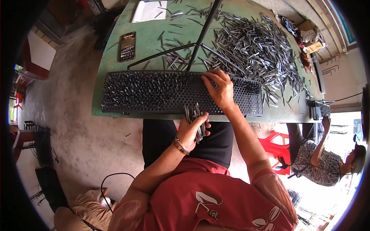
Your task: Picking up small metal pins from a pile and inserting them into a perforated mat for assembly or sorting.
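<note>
A long black rack (181, 96) full of round holes lies along the near edge of the green table. Its left part bristles with thin metal pieces (135, 90) standing in the holes, while the holes on the right look bare. My left hand (192, 129) is closed around a bundle of slim metal strips (194, 115), just below the rack's front edge. Over the rack's middle right, my right hand (220, 88) rests with its fingers curled down onto the holes. Whatever its fingertips pinch is hidden.
A big heap of loose metal strips (254, 46) covers the table's (110, 65) right. Black metal rods (197, 44) rise behind the rack. At the left are a phone (127, 47) and white paper (149, 11). Another person (322, 161) works at a second rack (319, 110), beyond a red chair (274, 148).
</note>
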{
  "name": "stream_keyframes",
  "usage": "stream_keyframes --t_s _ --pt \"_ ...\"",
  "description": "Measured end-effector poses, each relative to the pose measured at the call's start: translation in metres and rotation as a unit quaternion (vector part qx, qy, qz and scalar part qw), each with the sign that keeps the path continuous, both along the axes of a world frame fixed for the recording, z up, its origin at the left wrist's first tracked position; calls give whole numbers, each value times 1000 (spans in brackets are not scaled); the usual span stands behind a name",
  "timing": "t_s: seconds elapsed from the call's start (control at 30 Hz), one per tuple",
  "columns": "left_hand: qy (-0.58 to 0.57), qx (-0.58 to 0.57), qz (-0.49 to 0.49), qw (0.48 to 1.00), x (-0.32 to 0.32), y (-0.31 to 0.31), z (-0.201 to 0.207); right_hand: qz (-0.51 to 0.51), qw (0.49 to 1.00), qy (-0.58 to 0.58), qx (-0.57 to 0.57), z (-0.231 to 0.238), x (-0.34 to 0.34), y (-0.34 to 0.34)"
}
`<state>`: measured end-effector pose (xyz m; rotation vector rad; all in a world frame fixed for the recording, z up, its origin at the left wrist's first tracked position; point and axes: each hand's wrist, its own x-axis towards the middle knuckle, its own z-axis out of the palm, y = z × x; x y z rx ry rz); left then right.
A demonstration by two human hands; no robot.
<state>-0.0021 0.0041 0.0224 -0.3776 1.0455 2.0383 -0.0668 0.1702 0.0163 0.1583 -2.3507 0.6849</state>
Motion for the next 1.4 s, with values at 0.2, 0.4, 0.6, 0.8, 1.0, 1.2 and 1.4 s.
stream_keyframes --t_s 0.2,0.4,0.6,0.8,1.0,1.2,1.4 --pt "-4 1 5 1000 0 -1 2 -37 998 5 41 0 6 -2" --pt "8 21 -19 1000 2 -1 -3 -19 995 19 93 4 6 -2" --pt "5 35 -61 998 -5 -5 -2 -6 994 -17 109 3 7 0" --pt "31 75 -23 996 -8 -10 -2 103 941 -245 -211 32 22 -6" --pt "79 66 -27 994 -11 -9 -4 178 829 -416 -327 45 39 -8" --pt "76 56 -23 995 -10 -7 -3 135 769 -439 -444 42 37 -6" --pt "86 55 -13 995 -13 -9 -4 100 797 -398 -443 41 30 -8"
